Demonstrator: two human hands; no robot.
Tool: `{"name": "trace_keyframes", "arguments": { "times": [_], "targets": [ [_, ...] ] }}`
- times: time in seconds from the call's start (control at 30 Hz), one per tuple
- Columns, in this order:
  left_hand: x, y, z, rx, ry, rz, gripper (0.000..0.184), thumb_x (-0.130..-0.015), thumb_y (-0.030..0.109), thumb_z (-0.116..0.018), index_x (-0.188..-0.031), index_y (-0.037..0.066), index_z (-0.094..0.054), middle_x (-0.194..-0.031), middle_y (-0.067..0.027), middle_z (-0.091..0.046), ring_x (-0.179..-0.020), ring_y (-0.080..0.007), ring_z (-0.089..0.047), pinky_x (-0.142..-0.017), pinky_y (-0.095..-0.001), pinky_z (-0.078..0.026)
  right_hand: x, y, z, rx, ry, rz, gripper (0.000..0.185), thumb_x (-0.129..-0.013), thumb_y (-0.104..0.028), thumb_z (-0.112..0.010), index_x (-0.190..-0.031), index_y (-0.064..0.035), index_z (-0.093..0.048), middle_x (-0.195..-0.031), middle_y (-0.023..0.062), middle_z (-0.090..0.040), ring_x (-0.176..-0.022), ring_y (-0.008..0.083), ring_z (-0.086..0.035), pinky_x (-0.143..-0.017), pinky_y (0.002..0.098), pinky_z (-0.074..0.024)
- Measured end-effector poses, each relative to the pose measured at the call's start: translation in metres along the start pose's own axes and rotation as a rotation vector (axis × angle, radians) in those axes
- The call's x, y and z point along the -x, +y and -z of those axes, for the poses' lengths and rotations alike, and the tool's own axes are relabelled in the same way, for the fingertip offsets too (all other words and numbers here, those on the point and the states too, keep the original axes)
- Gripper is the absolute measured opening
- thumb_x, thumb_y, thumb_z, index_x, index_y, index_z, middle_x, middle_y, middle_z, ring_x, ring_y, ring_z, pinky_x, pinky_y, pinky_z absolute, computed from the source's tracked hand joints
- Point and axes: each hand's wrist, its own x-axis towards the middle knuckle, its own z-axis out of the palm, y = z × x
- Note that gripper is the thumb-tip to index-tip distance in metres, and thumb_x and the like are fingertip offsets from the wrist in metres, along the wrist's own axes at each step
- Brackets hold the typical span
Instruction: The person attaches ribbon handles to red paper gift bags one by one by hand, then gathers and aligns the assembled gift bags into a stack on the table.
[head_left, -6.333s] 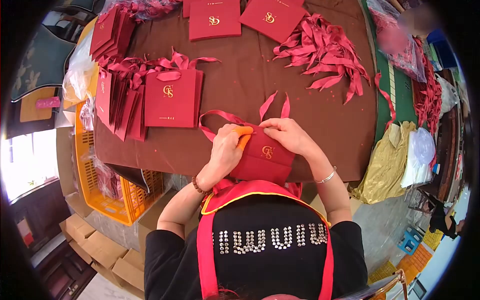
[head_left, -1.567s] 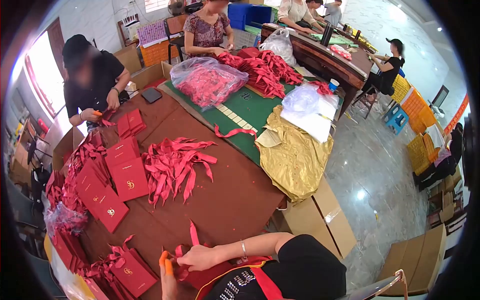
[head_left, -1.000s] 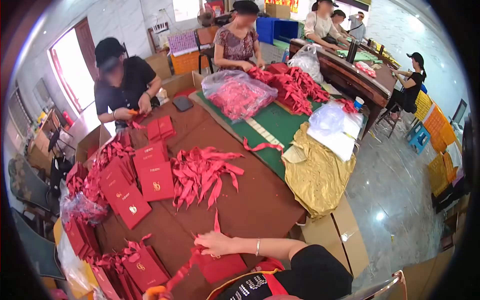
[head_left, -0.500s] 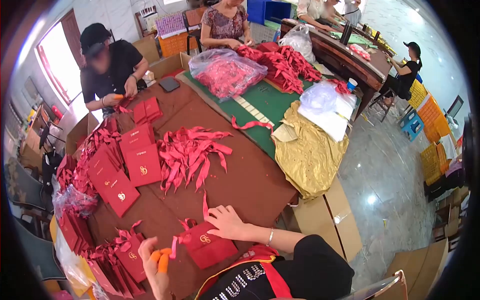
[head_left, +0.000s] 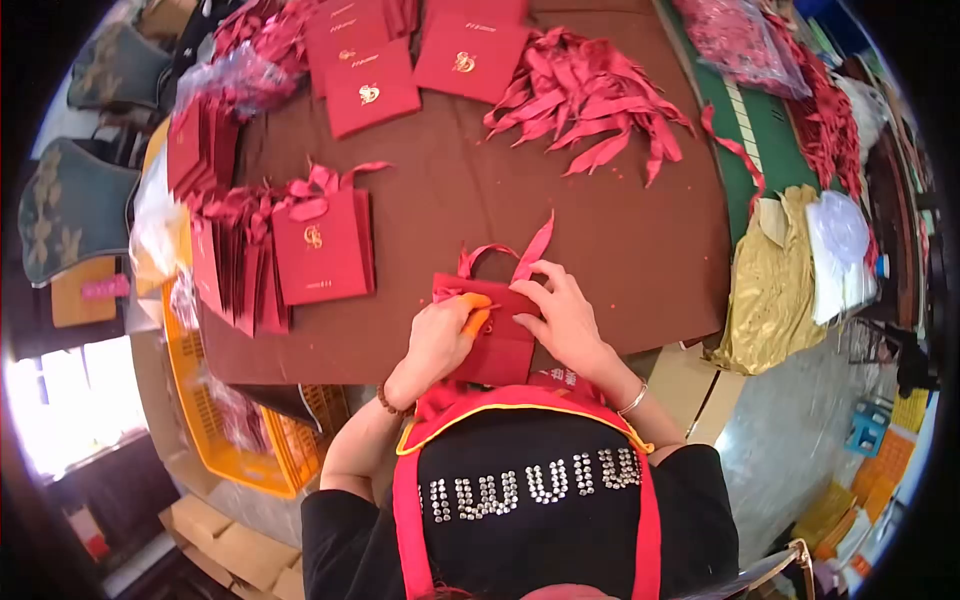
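A small red bag with gold lettering [head_left: 500, 358] lies at the table's near edge, against my apron. My left hand [head_left: 450, 330], with orange covers on thumb and finger, pinches the bag's upper left part. At the upper right edge of the bag, my right hand [head_left: 555, 310] has its thumb and fingers closed around the base of a ribbon [head_left: 537, 245]. A ribbon loop arches above the bag's top edge between the hands. Finished-looking red bags with ribbons [head_left: 325, 250] stand in a row to the left.
On the brown tablecloth [head_left: 440, 200] lies a heap of loose red ribbons [head_left: 600, 100]. More red bags [head_left: 372, 90] lie at the back left. A gold plastic sheet [head_left: 780, 290] hangs at the right. Below the left edge is an orange crate [head_left: 215, 440].
The view has swung back down to the bag. My left hand, formerly apart at the left, is now at the bag's top, and my right hand's spread fingers have closed near the ribbon.
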Motion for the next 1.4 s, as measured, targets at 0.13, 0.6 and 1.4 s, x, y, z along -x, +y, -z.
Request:
{"name": "trace_keyframes", "arguments": {
  "times": [0.13, 0.6, 1.4],
  "targets": [
    [0.001, -0.011, -0.004, 0.038, 0.035, 0.03, 0.02, -0.084, 0.018, -0.059, -0.1, 0.008, -0.065, -0.085, -0.0135, -0.066, -0.076, -0.0304, -0.063, -0.066, -0.0361, -0.049, -0.002, 0.007, -0.005, -0.266, -0.005, -0.048, 0.027, -0.077, -0.008, -0.066, -0.103, -0.0057, -0.057, -0.121, 0.0115, -0.042, -0.097, 0.0217, -0.053, -0.074, 0.0308, -0.0482],
    [0.004, -0.017, 0.031, 0.691, 0.714, -0.072, 0.019, -0.081, -0.004, -0.06, -0.098, 0.004, -0.06, -0.115, -0.0093, -0.055, -0.111, -0.0234, -0.049, -0.095, -0.0334, -0.039, -0.019, 0.024, 0.018, -0.568, -0.261, -0.356, 0.017, -0.086, -0.013, -0.062, -0.089, 0.0036, -0.059, -0.086, 0.0037, -0.053, -0.073, 0.0102, -0.055, -0.068, 0.025, -0.0473],
    [-0.002, 0.016, -0.025, -0.425, 0.296, -0.303, 0.012, -0.066, 0.011, -0.066, -0.078, 0.007, -0.066, -0.081, -0.0023, -0.056, -0.088, -0.0208, -0.049, -0.08, -0.0422, -0.03, -0.011, 0.013, 0.013, -0.648, -0.211, -0.382, 0.016, -0.086, -0.012, -0.061, -0.09, 0.0034, -0.059, -0.088, 0.0037, -0.049, -0.068, 0.0091, -0.054, -0.052, 0.0224, -0.0495]
  ]
}}
